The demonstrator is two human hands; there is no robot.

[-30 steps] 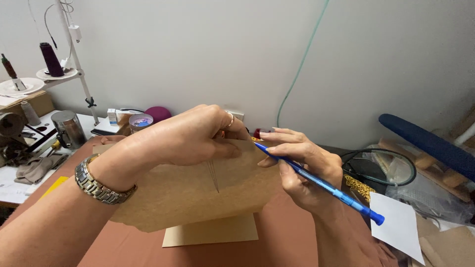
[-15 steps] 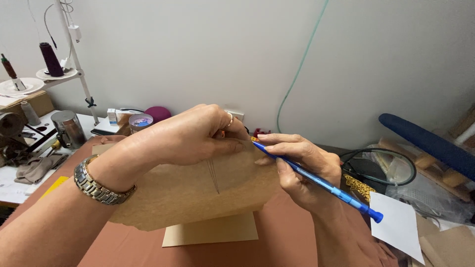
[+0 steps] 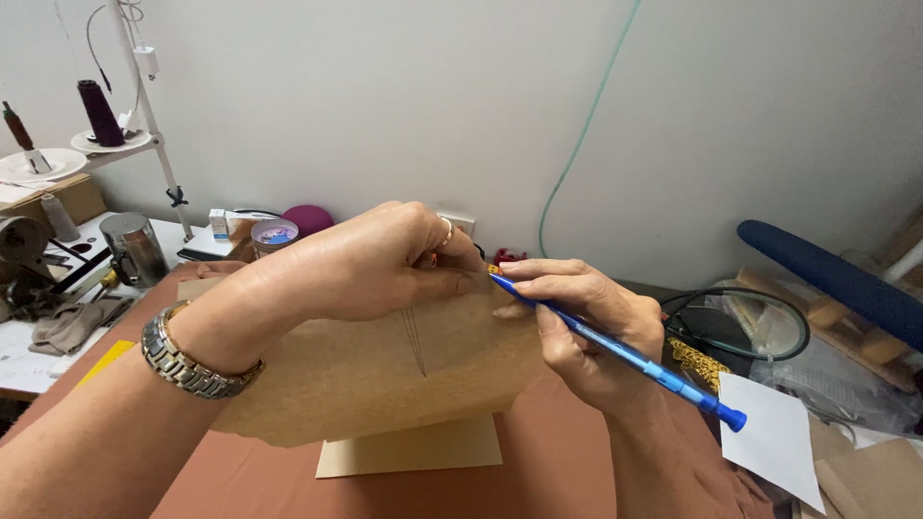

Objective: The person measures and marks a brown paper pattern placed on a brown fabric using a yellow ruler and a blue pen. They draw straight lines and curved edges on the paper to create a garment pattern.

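Note:
My left hand (image 3: 365, 264), with a metal watch on the wrist and a ring on one finger, pinches the top edge of a brown paper sheet (image 3: 385, 375) and holds it up above the table. A thin dark line runs down the sheet's middle. My right hand (image 3: 577, 327) grips a blue pen (image 3: 625, 356); its tip touches the sheet's top edge next to my left fingers. Under the raised sheet a lighter cardboard piece (image 3: 413, 452) lies flat on the reddish-brown cloth (image 3: 538, 461).
A white paper slip (image 3: 774, 437) lies at the right, beside a round black-rimmed lens (image 3: 740, 322) and a blue padded bar (image 3: 827, 279). At the left stand a metal cup (image 3: 130, 248), a thread stand with a dark spool (image 3: 101, 111), a small jar (image 3: 274, 234) and tools.
The pen tip and my right hand have crept slightly left along the sheet's top edge, closer to my left fingers. The sheet stays held up.

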